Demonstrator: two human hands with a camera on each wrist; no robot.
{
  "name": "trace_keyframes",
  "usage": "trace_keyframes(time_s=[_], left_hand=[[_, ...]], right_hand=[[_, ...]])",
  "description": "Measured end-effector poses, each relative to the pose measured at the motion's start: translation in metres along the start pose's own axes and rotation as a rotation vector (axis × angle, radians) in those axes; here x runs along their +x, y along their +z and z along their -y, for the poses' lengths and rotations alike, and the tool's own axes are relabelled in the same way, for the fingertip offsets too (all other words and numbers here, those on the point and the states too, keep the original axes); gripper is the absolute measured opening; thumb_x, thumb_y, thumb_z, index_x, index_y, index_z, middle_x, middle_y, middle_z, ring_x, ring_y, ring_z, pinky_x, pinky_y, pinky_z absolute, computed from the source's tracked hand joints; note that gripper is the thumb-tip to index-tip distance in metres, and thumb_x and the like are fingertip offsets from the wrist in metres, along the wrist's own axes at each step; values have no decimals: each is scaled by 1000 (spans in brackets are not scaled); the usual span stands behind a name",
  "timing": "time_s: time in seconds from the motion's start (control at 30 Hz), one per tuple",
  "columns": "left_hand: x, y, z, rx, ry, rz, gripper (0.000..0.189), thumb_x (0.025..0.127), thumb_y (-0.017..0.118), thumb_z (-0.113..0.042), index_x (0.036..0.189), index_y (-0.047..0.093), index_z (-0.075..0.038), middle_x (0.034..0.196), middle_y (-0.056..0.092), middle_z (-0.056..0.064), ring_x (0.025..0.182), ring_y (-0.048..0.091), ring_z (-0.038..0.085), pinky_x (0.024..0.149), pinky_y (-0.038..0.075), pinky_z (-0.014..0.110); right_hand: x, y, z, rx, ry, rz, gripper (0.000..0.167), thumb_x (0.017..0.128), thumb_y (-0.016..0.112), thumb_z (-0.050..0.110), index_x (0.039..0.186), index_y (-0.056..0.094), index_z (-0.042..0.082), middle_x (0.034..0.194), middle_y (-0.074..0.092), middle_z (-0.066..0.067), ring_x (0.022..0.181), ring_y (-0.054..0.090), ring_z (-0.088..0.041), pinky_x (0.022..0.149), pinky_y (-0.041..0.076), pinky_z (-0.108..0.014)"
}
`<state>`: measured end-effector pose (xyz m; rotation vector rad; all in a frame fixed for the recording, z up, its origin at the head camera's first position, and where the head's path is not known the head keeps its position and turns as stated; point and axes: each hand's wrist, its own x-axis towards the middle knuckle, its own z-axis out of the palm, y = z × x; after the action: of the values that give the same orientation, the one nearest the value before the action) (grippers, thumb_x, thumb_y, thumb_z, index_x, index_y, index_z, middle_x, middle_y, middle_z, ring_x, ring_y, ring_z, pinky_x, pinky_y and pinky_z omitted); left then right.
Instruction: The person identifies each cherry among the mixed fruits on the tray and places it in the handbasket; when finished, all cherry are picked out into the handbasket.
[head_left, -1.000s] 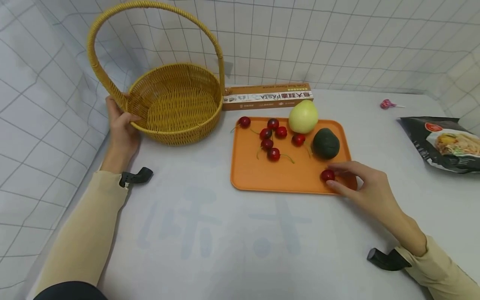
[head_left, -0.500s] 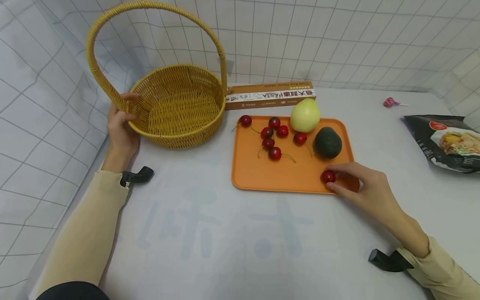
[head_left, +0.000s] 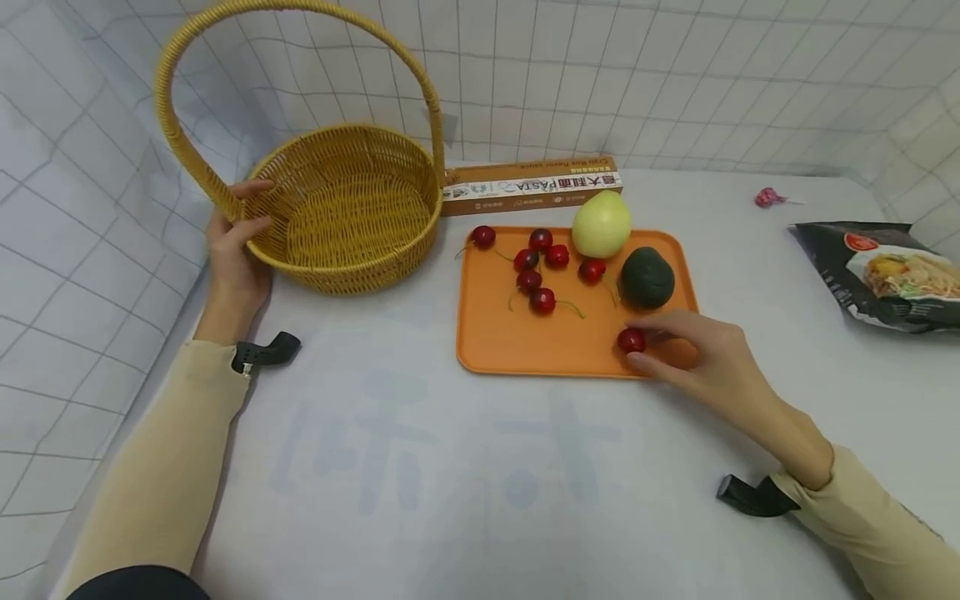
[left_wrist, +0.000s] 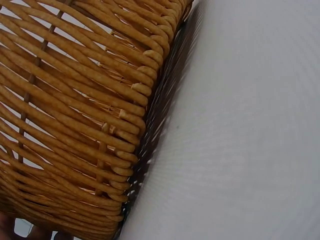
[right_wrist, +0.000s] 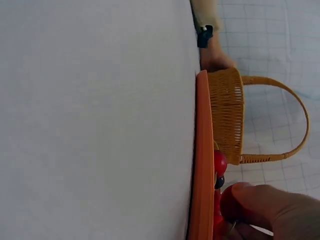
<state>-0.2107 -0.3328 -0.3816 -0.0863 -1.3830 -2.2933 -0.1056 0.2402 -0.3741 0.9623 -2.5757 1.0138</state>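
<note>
At the left, my left hand (head_left: 238, 254) grips the side of a yellow woven basket (head_left: 360, 271) near the foot of its tall handle. The basket's slatted side (left_wrist: 75, 110) fills much of the left wrist view, with fingertips at the lower left corner. Over the near right part of an orange tray (head_left: 525, 354), my right hand (head_left: 712, 354) pinches a dark red cherry (head_left: 632, 340) between thumb and fingers. That cherry (right_wrist: 230, 202) also shows in the right wrist view. Several other cherries (head_left: 543, 301) with stems, a pale green round fruit (head_left: 602, 225) and a dark green avocado (head_left: 647, 278) lie on the tray.
Behind the tray lies a long brown pasta box (head_left: 532, 185). A wrapped lollipop (head_left: 768, 197) and a black food packet (head_left: 885, 275) lie at the right. Grid-patterned white cloth (head_left: 637, 83) rises at the back and the left side.
My right hand has shifted a little left across the tray with the cherry in its fingers. The left hand keeps hold of the basket. The whole head view has shifted slightly.
</note>
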Motion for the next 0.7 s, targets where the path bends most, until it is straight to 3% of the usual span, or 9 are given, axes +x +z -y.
trace_keyframes(time_s=[0.3, 0.53, 0.7], left_hand=[[-2, -1, 2, 46, -6, 6, 42, 86, 56, 8, 128, 65, 13, 128, 68, 17, 139, 49, 25, 117, 35, 32], [-2, -3, 0, 87, 8, 12, 41, 88, 56, 6, 127, 67, 9, 131, 67, 16, 139, 49, 26, 116, 34, 32], [0, -6, -1, 75, 18, 10, 40, 87, 58, 8, 126, 66, 12, 130, 67, 17, 137, 49, 27, 115, 35, 32]], right_hand=[[40, 14, 19, -14, -88, 25, 45, 77, 94, 8, 119, 77, 10, 106, 78, 4, 91, 74, -12, 88, 54, -16], [88, 31, 37, 7, -119, -19, 38, 83, 90, 12, 119, 77, 9, 103, 79, 0, 89, 75, -15, 77, 58, -35], [126, 41, 55, 25, -111, -25, 33, 89, 86, 17, 120, 77, 9, 101, 79, 0, 88, 75, -15, 73, 57, -40]])
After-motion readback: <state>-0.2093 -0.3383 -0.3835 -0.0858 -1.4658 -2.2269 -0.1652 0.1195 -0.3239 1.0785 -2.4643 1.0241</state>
